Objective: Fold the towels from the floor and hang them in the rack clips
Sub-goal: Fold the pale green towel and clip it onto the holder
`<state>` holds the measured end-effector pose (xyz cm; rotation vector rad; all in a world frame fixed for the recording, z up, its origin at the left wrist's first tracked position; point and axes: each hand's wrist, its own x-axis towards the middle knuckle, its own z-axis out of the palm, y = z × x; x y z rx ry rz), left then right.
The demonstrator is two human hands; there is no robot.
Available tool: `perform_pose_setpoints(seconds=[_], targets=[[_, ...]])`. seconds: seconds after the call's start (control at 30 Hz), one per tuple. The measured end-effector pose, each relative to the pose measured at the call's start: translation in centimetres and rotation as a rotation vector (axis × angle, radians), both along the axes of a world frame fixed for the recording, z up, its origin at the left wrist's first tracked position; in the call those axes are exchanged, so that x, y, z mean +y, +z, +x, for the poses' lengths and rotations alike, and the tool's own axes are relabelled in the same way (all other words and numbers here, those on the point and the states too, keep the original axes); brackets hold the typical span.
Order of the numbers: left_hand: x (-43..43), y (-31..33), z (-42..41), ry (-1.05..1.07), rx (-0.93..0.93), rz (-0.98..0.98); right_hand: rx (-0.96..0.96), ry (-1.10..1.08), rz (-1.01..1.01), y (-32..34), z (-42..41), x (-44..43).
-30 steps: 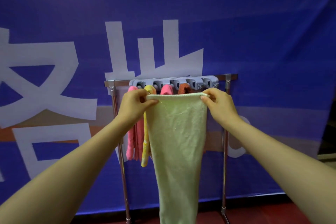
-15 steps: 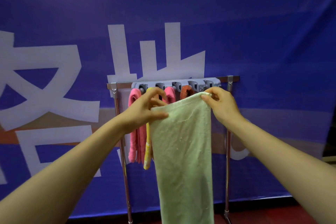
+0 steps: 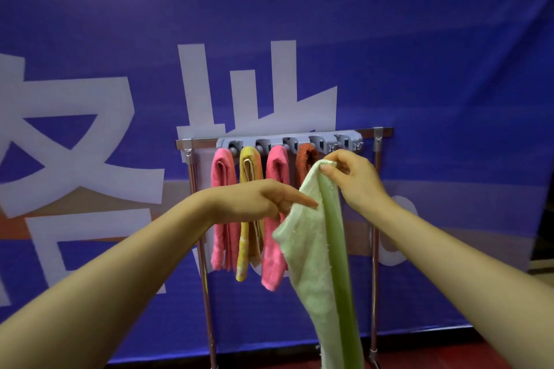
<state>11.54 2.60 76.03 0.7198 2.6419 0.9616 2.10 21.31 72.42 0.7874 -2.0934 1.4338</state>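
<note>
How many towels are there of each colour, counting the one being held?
Pink towels: 2
Yellow towel: 1
Orange towel: 1
Light green towel, pinched at its top by the right hand: 1
Total: 5 towels

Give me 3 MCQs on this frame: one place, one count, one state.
1. Which clip on the grey clip strip is free?
A. leftmost
B. middle
C. rightmost

2. How many towels already hang from clips?
A. two
B. four
C. five

3. How is the light green towel held?
A. pinched at its top by the right hand
B. clamped in a clip
C. lying on the floor

Answers:
1 C: the pink, yellow, pink and orange towel fill the rest.
2 B: four hang side by side.
3 A: the left hand only touches its edge.
</note>
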Motion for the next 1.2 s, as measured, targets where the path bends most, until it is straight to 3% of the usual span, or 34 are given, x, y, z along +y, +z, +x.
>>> perform_pose_setpoints(seconds=[0.17,0.23,0.4,0.7,1.0,1.2], targets=[[0.7,-0.8,-0.8,0.07,0.576,-0.204,-0.008,0.008,-0.021,0.2,0.0,0.2],[0.7,-1.0,-1.2,0.104,0.687,-0.198,-0.003,0.015,-0.024,0.2,0.0,0.4],[1.0,-1.6,-2.2,0.158,0.748,-0.094,0.001,0.054,-0.034,0.6,0.2,0.1],[2.9,-2.1,-2.6,0.471,1.014,0.153,-0.096,0.21,-0.145,1.3,1.2,-0.9],[2.9,-2.0,-3.0,0.639,0.936,0.363,-0.135,0.253,-0.13,1.3,1.9,-1.0],[2.6,-1.8,-3.3,0.623,0.953,0.359,-0.199,0.257,-0.157,1.4,2.5,-1.2]])
